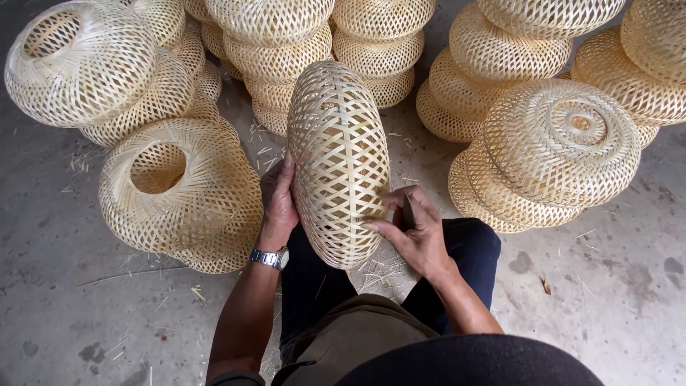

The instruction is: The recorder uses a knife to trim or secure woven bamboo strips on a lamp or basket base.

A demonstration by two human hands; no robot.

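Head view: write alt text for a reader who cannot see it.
A person's left hand and right hand hold a woven bamboo basket on edge above their lap, the right hand also gripping a small dark tool. Stacks of similar baskets surround them on a concrete floor littered with bamboo slivers.

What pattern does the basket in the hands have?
An open diamond lattice of pale bamboo strips on the woven basket, seen in the head view.
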